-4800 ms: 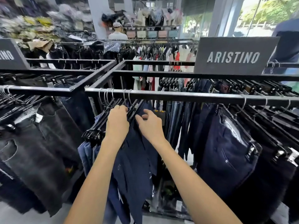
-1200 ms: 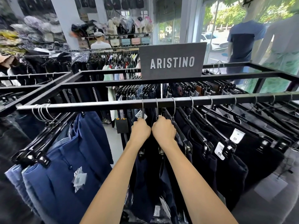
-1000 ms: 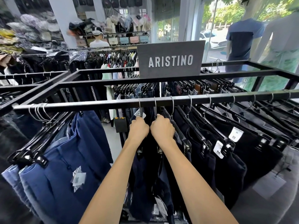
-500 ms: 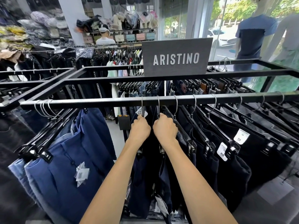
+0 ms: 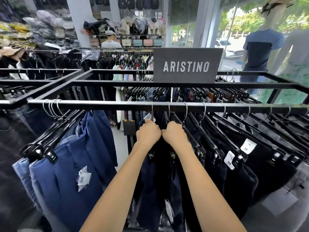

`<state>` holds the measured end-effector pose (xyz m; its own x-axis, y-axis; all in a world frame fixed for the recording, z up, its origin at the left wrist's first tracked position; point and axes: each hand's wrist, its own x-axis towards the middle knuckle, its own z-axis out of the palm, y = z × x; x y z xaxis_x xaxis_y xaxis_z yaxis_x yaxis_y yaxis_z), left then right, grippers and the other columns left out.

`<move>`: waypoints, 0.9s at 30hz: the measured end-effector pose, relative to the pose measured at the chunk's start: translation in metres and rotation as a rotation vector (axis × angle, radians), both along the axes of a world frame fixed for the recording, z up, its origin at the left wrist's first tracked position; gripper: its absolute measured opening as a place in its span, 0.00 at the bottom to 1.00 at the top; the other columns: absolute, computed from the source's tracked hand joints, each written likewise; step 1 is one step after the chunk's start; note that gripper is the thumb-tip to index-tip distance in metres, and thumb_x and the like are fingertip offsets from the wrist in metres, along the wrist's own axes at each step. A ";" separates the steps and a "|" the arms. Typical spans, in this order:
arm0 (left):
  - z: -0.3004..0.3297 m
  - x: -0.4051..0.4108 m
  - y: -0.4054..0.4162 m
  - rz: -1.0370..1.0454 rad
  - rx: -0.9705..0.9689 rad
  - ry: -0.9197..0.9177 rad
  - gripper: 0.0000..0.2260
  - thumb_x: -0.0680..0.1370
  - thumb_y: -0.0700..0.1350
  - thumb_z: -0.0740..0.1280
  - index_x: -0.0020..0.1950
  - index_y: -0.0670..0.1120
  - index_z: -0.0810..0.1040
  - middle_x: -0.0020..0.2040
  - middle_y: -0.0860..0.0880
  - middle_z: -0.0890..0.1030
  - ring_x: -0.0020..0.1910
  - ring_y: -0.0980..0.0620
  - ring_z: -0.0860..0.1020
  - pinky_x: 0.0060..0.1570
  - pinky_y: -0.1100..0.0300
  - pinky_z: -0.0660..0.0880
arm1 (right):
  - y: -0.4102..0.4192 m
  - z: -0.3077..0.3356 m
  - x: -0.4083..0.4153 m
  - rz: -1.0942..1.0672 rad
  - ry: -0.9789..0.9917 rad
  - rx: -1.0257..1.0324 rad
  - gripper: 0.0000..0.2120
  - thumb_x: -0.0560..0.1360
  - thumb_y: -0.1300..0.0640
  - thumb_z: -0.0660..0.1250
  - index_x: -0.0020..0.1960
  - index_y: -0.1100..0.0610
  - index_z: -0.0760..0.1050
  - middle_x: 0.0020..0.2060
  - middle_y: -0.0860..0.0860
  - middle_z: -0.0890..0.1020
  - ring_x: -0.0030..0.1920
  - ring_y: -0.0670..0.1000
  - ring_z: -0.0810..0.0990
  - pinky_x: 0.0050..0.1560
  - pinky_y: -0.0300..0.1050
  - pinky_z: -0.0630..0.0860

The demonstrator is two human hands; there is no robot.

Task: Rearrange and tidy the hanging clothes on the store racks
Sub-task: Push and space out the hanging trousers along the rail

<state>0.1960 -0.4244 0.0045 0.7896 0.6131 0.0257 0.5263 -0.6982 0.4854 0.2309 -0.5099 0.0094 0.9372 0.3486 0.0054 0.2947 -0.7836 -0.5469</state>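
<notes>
I have both hands up under the front rail [image 5: 117,104] of the rack, near its middle. My left hand [image 5: 148,133] is curled into a fist round the top of a black hanger [image 5: 151,154] carrying dark navy trousers [image 5: 150,190], just below the hook that loops over the rail. My right hand [image 5: 174,133] is curled the same way round the neighbouring hanger [image 5: 173,154], and the two fists touch knuckle to knuckle. To the right of my hands a row of black trousers [image 5: 267,161] hangs along the rail toward its right end, some with white size tags. Toward the rail's left end a bunch of blue trousers [image 5: 70,173] hangs, well apart from my hands. An ARISTINO sign [image 5: 187,65] stands on the rack's back rail.
</notes>
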 end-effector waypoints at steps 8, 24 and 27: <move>0.026 -0.058 0.093 -0.092 0.144 -0.047 0.16 0.80 0.51 0.58 0.61 0.42 0.73 0.60 0.39 0.78 0.59 0.37 0.75 0.55 0.48 0.70 | 0.054 0.046 -0.081 -0.144 -0.402 0.093 0.12 0.80 0.56 0.60 0.57 0.63 0.75 0.55 0.60 0.77 0.59 0.62 0.75 0.51 0.50 0.73; 0.010 -0.179 0.294 -0.050 0.488 -0.069 0.08 0.80 0.38 0.60 0.58 0.40 0.74 0.58 0.42 0.74 0.59 0.42 0.71 0.59 0.54 0.67 | 0.299 -0.007 -0.161 0.132 0.244 0.460 0.21 0.79 0.52 0.65 0.70 0.58 0.72 0.60 0.54 0.82 0.63 0.54 0.78 0.65 0.47 0.72; 0.003 -0.181 0.300 -0.028 0.479 -0.078 0.09 0.81 0.37 0.57 0.59 0.40 0.72 0.61 0.41 0.71 0.60 0.43 0.71 0.56 0.56 0.68 | 0.316 -0.011 -0.161 0.108 0.310 0.451 0.24 0.78 0.55 0.64 0.72 0.59 0.69 0.65 0.56 0.78 0.65 0.56 0.76 0.66 0.50 0.72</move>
<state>0.0153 -0.1248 0.0072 0.7902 0.4965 0.3593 0.4791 -0.8660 0.1431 0.0698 -0.1941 -0.0020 0.8776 0.4701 -0.0936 0.1326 -0.4257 -0.8951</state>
